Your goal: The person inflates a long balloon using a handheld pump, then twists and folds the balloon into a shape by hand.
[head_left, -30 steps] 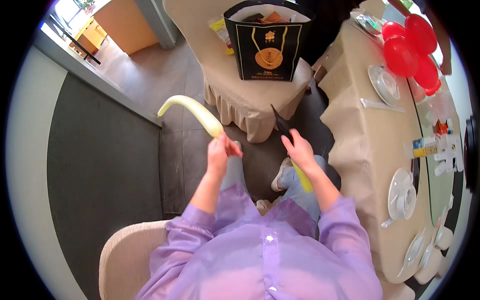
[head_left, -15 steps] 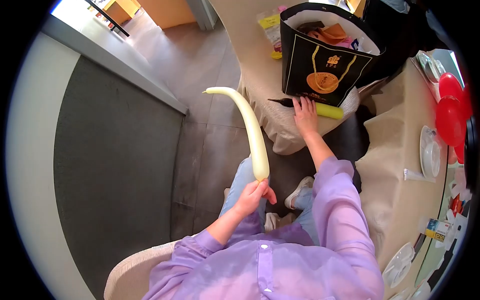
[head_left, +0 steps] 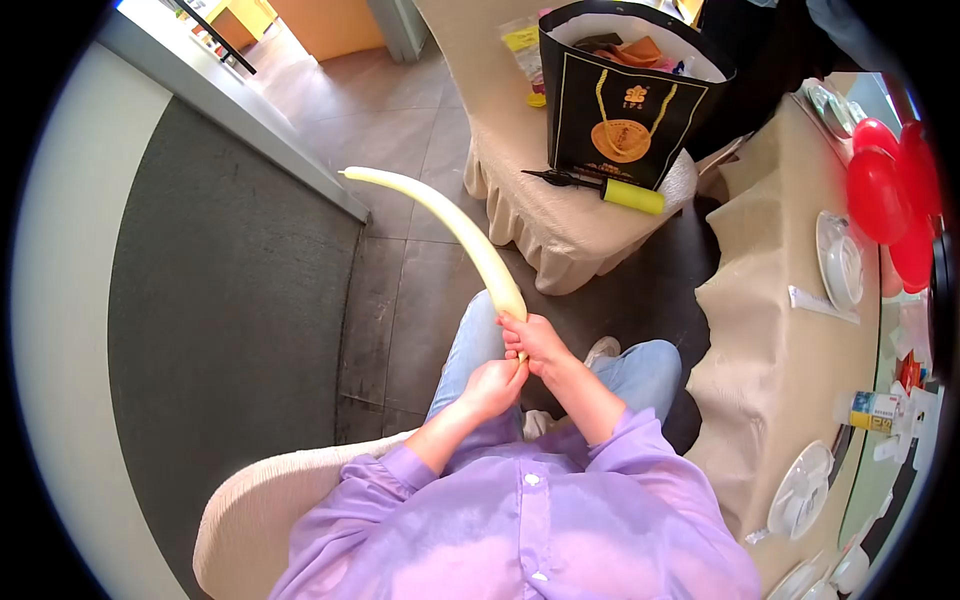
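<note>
Long, pale-yellow rubber balloon [head_left: 472,241], thin tip up and left. Left hand [head_left: 492,388] pinches its near end; right hand [head_left: 537,342] newly closed round it just above, so both now hold it. Yellow-and-black plastic hand pump [head_left: 633,196] released onto beige cloth-covered chair [head_left: 570,240], by black paper bag [head_left: 580,120]: gold emblem, lettering unreadable. Far right, blue-and-yellow box [head_left: 873,411]: print too small.

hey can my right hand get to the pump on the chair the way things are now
Probably yes. The pump lies near the chair's front edge, outside the bag, and nothing seems in the way. Your right hand would just need to leave the balloon.
</note>
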{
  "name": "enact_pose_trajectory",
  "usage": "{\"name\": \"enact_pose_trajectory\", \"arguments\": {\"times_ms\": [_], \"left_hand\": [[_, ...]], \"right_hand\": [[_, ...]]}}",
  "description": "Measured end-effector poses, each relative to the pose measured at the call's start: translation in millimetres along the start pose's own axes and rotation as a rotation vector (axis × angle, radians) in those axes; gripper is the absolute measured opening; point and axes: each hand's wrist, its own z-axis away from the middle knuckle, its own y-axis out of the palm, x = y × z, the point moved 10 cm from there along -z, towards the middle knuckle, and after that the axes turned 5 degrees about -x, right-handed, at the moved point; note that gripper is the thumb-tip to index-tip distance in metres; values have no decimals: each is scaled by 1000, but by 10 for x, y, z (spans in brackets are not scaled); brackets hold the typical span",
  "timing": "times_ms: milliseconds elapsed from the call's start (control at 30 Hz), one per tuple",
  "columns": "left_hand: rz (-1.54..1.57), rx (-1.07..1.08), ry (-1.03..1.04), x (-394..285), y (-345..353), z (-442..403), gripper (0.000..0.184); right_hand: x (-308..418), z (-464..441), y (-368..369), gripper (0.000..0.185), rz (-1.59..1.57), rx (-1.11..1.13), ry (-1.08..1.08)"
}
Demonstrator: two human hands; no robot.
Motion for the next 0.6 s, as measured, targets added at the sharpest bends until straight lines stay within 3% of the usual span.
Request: {"name": "enact_pose_trajectory", "arguments": {"times_ms": [233,333,467,600], "left_hand": [[-123,-57,120,-136,-6,214,36],[-226,-19,253,-338,111,443,40],[-237,9,209,-346,61,469,39],[-206,35,171,-337,-41,584,39]], "right_hand": [[25,221,176,27,111,-23,58],[337,168,165,31,187,-123,-95],[153,-183,-101,30,123,-39,-26],[74,-130,113,26,113,-22,46]]}}
